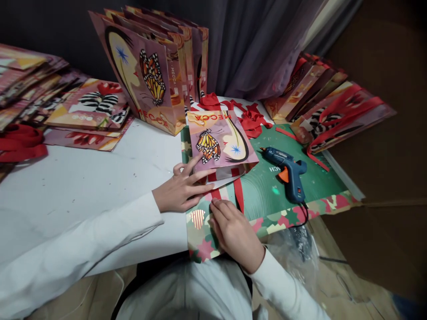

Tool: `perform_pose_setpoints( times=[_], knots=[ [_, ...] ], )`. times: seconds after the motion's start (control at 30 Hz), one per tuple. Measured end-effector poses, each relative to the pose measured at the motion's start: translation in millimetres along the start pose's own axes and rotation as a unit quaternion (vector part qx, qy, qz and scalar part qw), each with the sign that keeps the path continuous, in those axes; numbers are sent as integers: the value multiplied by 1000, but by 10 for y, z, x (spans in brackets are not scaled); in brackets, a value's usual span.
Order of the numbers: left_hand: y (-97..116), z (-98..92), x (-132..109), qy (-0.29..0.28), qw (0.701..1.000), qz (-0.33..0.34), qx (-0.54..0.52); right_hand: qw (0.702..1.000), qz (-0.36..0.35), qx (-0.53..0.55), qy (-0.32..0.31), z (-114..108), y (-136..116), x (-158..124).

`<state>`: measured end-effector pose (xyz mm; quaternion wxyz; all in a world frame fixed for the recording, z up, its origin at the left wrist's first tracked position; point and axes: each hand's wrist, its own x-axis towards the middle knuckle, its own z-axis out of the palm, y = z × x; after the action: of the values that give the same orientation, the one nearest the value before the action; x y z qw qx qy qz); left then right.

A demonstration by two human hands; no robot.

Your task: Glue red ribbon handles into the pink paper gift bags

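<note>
A printed paper gift bag (222, 138) with a butterfly and the word MECCA lies on the green mat, its mouth toward me. Two red ribbon strips (238, 193) come out of that mouth. My left hand (183, 186) rests on the bag's left lower corner and mouth edge, fingers spread. Just below the mouth, my right hand (235, 231) has its fingertips pressed together on the left ribbon, near the mat. A blue glue gun (285, 171) with an orange trigger lies on its side to the right of the bag.
Loose red ribbons (250, 120) lie behind the bag. Standing bags (143, 71) are at the back left, and more bags with ribbons (336, 111) at the right. Flat bags (88, 104) are stacked on the white table (140, 162). The glue gun's cord (305, 215) hangs over the mat's front edge.
</note>
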<state>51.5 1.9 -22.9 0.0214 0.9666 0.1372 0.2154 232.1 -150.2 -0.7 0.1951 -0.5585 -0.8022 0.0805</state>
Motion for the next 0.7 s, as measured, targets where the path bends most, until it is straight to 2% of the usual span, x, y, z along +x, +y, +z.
perform_pose_setpoints(
  times=[0.17, 0.23, 0.27, 0.33, 0.37, 0.4, 0.47, 0.53, 0.57, 0.63, 0.7],
  knots=[
    [-2, 3, 0, 8, 1000, -1, -7, 999, 3, 41, -3, -27, -43, -24],
    [1, 4, 1, 10, 1000, -4, -16, 997, 4, 74, 27, -113, -5, -58],
    [2, 5, 1, 11, 1000, -4, -18, 994, 25, 84, 68, -180, 56, -86],
    [6, 8, -2, 15, 1000, -3, -15, 972, 133, 59, 186, -350, 294, -165],
    [7, 10, -5, 14, 1000, -6, -11, 939, 225, 6, 259, -439, 469, -213],
    [7, 13, -7, 13, 1000, -8, -9, 903, 315, -68, 284, -522, 671, -262],
    [4, 21, -11, 13, 1000, -8, -4, 854, 453, -164, 199, -657, 1105, -345],
    [-3, 28, -12, 19, 1000, 0, 0, 836, 518, -167, 69, -750, 1487, -381],
    [-7, 30, -11, 23, 1000, 5, 2, 833, 529, -158, 36, -789, 1634, -376],
    [-13, 29, -7, 25, 1000, 10, 4, 833, 545, -97, -2, -872, 1828, -335],
    [-14, 22, -1, 26, 1000, 12, 4, 817, 576, 24, 12, -975, 1903, -286]
  ],
)
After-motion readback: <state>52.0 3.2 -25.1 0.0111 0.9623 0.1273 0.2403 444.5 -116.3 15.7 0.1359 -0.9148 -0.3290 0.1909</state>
